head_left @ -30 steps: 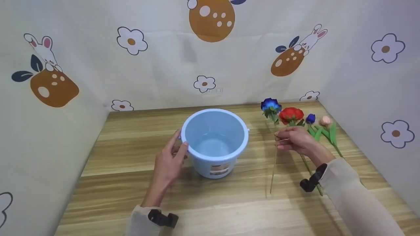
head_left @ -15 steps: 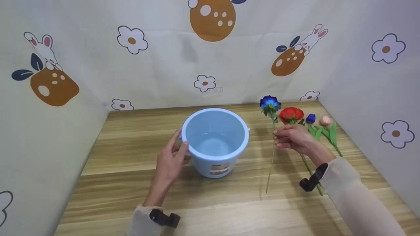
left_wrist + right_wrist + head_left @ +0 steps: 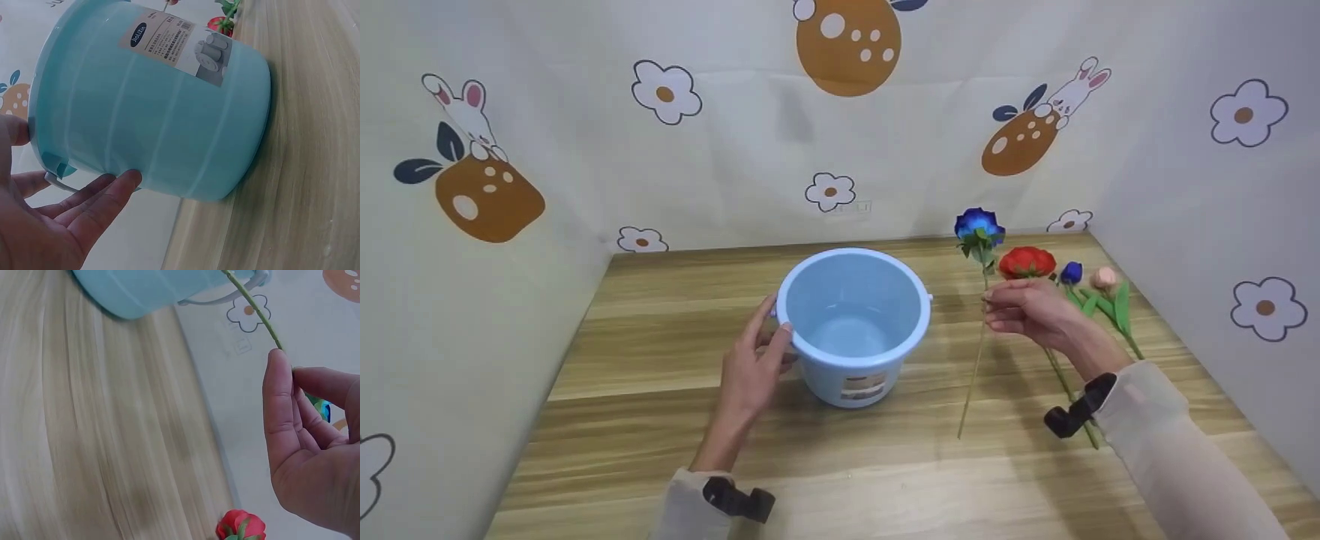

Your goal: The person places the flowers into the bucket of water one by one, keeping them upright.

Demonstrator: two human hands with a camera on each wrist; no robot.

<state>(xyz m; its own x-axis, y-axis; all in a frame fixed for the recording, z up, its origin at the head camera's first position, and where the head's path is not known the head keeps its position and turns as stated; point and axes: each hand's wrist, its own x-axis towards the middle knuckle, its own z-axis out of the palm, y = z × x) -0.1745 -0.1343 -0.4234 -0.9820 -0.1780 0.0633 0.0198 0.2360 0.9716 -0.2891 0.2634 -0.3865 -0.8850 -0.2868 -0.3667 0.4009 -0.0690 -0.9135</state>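
Note:
In the head view a light blue bucket (image 3: 851, 384) stands upright on the table, with a label on its front. My left hand (image 3: 750, 375) holds its left side, thumb at the rim and fingers against the outer wall; in the left wrist view fingertips (image 3: 130, 179) touch the wall below the handle joint. My right hand (image 3: 1031, 311) pinches the thin green stem of a blue rose (image 3: 979, 226) between thumb and fingers. The bloom points up and away, and the stem's lower end slants toward the bucket's right front. In the right wrist view the bloom is mostly hidden behind the hand.
Right of the blue rose lie a red flower (image 3: 1027, 262), a small blue tulip (image 3: 1072, 272) and a pink tulip (image 3: 1104, 277), stems toward me. The wooden table (image 3: 660, 420) meets patterned cloth walls (image 3: 735, 165) at the back and both sides.
The blue rose has risen a little off the table in my right hand, its stem end swinging left. My left hand and the bucket stay in place.

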